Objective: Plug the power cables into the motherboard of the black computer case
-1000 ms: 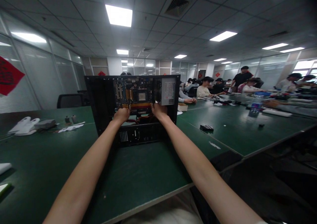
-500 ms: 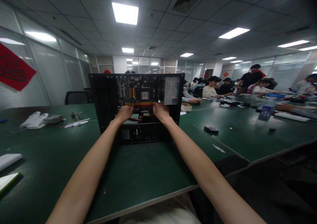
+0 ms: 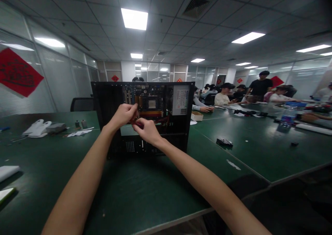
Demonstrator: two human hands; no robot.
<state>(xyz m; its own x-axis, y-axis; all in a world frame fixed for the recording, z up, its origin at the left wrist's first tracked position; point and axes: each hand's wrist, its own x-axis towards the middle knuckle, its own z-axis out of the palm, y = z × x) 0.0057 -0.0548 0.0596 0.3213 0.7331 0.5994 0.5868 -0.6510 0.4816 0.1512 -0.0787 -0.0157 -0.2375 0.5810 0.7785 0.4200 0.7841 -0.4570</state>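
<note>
A black computer case (image 3: 151,145) stands on the table with its open side facing me. Inside it are a motherboard (image 3: 153,93) with yellow and orange slots, and a silver power supply (image 3: 181,97) at the upper right. My left hand (image 3: 123,115) is at the motherboard's lower left corner, fingers pinched; what they hold is hidden. Just below and right of it, my right hand (image 3: 149,129) is closed on a dark reddish cable bundle (image 3: 140,124). The two hands' fingertips nearly meet. Thin wires (image 3: 166,120) run along the board's lower edge toward the power supply.
The green table (image 3: 145,190) carries white plastic pieces (image 3: 38,127) and a grey block (image 3: 56,127) at left. A small black part (image 3: 224,142), a beige box (image 3: 196,116) and a water bottle (image 3: 287,116) are at right. Several people sit or stand along the far right.
My right hand has moved left from below the power supply to the cables beside my left hand. My left hand has shifted slightly up and left. The view has tilted a little.
</note>
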